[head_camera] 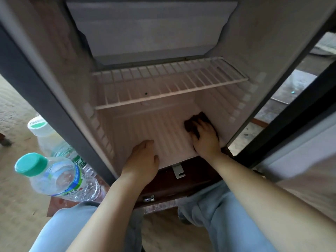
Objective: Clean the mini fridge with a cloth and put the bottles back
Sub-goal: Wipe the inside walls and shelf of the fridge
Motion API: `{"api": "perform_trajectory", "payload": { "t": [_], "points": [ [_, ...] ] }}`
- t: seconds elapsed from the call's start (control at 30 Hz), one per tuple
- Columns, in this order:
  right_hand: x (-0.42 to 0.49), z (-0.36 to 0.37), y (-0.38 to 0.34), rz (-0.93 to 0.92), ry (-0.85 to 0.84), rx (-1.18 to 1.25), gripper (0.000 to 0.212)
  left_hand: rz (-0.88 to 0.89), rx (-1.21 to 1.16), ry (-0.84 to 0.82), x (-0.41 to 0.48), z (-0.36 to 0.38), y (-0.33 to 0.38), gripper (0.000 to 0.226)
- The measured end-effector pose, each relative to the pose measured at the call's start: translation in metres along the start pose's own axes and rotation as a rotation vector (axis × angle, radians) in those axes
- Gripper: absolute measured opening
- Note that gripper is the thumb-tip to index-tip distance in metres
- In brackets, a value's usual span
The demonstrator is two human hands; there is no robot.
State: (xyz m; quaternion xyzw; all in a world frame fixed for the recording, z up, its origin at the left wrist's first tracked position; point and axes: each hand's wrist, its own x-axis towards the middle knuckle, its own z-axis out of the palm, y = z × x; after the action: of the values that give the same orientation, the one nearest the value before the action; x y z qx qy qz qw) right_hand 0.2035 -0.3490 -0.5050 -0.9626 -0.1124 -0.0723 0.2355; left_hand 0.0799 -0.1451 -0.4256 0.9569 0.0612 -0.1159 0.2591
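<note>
The fridge (258, 51) stands open and bare inside, with its wire shelf (169, 82) in place and nothing on it. Two bottles (60, 177) (the nearer one has a green cap) wait outside, by the fridge's left side, one behind the other.

The step in hand looks like the wiping of the ribbed floor (154, 128), so the cleaning part is under way and the putting back has not begun.

The left hand (143, 159) lies flat on the floor's front edge, fingers loosely straight, holding nothing; it seems to serve as a brace. The right hand (205, 137) is further in, near the right wall, its fingers bent over the bunched dark cloth (194, 120) and pressing it down on the ribs.

The next move probably calls for drawing the cloth leftward along the grooves toward the unwiped middle, with the pressure kept up so that it reaches into the channels. The left hand would need to lift clear as the cloth comes its way.
</note>
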Motion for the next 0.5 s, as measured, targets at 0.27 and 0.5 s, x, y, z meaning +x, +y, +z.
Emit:
{"api": "perform_trajectory", "payload": {
  "t": [0.27,0.5],
  "points": [
    [-0.012,0.011,-0.017,0.064,0.096,0.027,0.055,0.022,0.028,-0.023,-0.016,0.001,-0.004,0.055],
    [0.025,0.041,-0.093,-0.282,-0.127,0.028,0.068,-0.035,0.1,0.112,0.005,-0.002,-0.012,0.039]
  ]
}}
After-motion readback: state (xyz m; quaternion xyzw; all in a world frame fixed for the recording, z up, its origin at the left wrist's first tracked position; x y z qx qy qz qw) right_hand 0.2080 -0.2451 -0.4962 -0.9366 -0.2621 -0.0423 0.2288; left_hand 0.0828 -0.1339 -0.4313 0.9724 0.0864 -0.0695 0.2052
